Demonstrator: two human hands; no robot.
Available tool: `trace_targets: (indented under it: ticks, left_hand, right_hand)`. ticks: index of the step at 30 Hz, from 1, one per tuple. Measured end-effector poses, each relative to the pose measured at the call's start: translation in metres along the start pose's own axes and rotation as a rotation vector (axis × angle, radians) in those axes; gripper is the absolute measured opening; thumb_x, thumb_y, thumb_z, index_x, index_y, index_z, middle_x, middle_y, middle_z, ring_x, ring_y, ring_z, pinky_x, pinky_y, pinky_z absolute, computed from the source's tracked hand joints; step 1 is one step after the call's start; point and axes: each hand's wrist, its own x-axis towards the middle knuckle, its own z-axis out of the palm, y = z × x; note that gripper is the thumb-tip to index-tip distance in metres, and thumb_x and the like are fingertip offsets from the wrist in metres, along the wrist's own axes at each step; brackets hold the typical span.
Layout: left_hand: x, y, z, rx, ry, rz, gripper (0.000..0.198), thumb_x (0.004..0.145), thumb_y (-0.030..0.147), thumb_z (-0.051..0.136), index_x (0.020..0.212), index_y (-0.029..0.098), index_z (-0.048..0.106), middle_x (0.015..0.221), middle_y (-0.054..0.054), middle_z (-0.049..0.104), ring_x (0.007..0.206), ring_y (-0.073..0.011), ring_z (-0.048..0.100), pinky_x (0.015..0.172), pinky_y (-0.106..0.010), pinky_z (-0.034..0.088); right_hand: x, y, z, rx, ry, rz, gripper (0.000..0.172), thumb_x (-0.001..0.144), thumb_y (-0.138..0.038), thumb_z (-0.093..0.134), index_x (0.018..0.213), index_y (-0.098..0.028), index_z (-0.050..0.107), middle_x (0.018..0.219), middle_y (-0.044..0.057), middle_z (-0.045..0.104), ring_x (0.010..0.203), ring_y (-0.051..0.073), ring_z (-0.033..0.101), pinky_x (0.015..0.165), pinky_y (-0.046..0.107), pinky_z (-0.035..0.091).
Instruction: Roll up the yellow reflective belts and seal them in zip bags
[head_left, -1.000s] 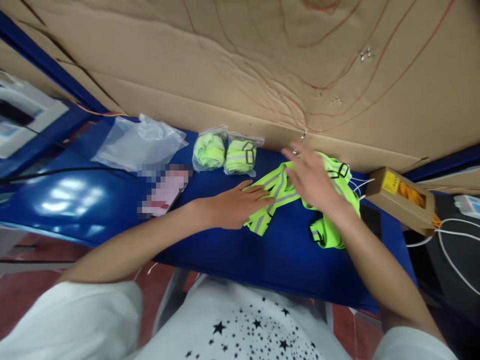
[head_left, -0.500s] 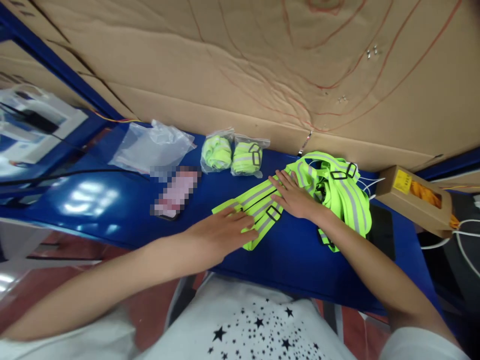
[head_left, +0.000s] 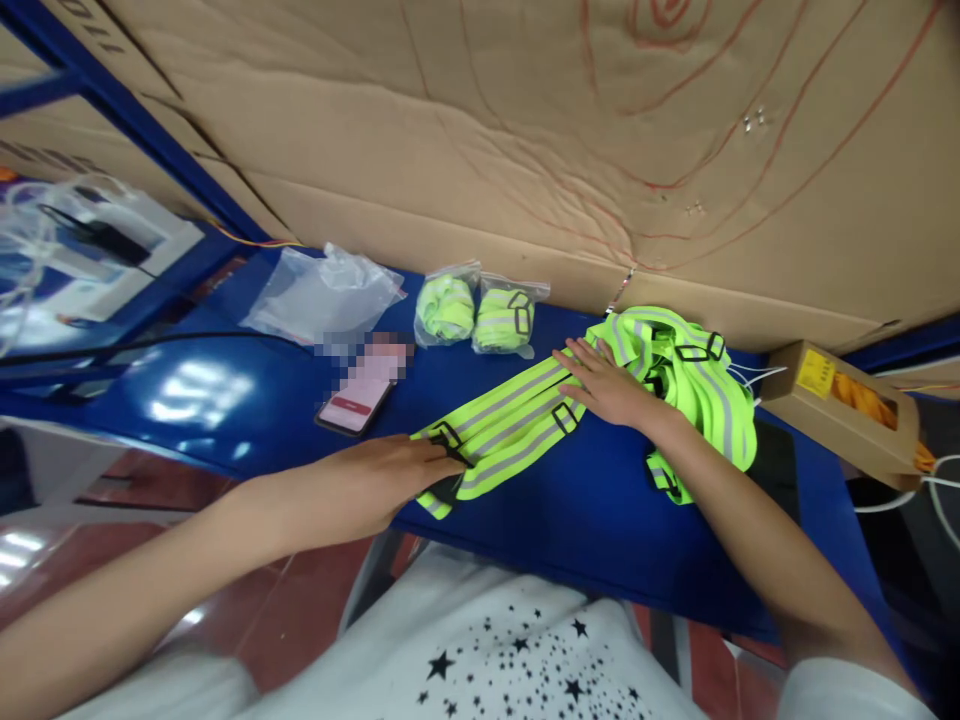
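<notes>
Fluorescent yellow-green reflective straps with grey stripes and black buckles stretch across the blue table. At their left end, my left hand is closed on the strap end, beside a black buckle; the fingertips are partly hidden. My right hand lies flat with fingers stretched out, pressing on the straps where they join a bunched heap of the same webbing. Behind the straps sit two clear zip bags, a left one and a right one, each packed with rolled yellow-green webbing.
A phone and clear plastic bags lie on the blue table to the left. On the right stands a cardboard box with orange contents, near white cables. A tall cardboard panel borders the back.
My left hand has moved left and now grips the strap end, which has been drawn out further with a black buckle showing. My right hand stays pressed on the straps.
</notes>
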Motion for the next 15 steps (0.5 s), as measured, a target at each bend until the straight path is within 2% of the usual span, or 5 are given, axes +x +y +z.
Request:
trace_targets:
  ticks: [4,8,10,12,15]
  left_hand:
    - [0.018,-0.003,0.001,0.059,-0.037,0.034,0.070,0.078,-0.009,0.059,0.140,0.023,0.063,0.137,-0.008,0.068,0.120,-0.0243,0.067,0.100,-0.034,0.050]
    - [0.042,-0.014,0.002,0.154,-0.054,0.026,0.050,0.083,0.015,0.080,0.131,0.020,0.068,0.142,-0.013,0.064,0.126,-0.0331,0.063,0.103,-0.045,0.048]
    - [0.046,-0.017,0.005,0.109,-0.039,0.058,0.049,0.086,0.023,0.081,0.132,0.021,0.067,0.140,-0.012,0.066,0.127,-0.0316,0.064,0.106,-0.045,0.047]
    - [0.046,-0.017,0.010,0.037,-0.012,0.077,0.049,0.089,0.024,0.079,0.136,0.021,0.064,0.136,-0.011,0.068,0.124,-0.0281,0.066,0.106,-0.042,0.049]
    - [0.048,-0.015,0.016,-0.082,0.029,0.076,0.042,0.095,0.027,0.073,0.135,0.020,0.063,0.133,-0.010,0.069,0.122,-0.0242,0.067,0.104,-0.037,0.052]
  right_hand:
    - [0.000,-0.016,-0.009,-0.051,0.066,-0.026,0.057,0.109,-0.040,0.047,0.160,-0.015,0.047,0.171,0.021,0.032,0.162,0.035,0.027,0.132,0.062,0.021]
    - [-0.019,-0.075,-0.019,-0.083,0.175,-0.136,0.045,0.104,-0.014,0.044,0.145,-0.014,0.062,0.159,0.017,0.053,0.151,0.032,0.048,0.126,0.054,0.037]
    - [-0.030,-0.110,-0.024,-0.042,0.200,-0.178,0.039,0.104,-0.015,0.047,0.136,-0.019,0.068,0.148,0.012,0.065,0.140,0.029,0.058,0.118,0.050,0.046]
    - [-0.039,-0.138,-0.027,-0.017,0.217,-0.206,0.037,0.106,-0.017,0.045,0.135,-0.021,0.068,0.140,0.010,0.069,0.136,0.026,0.060,0.116,0.047,0.046]
    - [-0.048,-0.163,-0.026,0.015,0.249,-0.140,0.038,0.110,-0.037,0.048,0.135,-0.017,0.066,0.133,0.011,0.072,0.126,0.027,0.065,0.109,0.047,0.049]
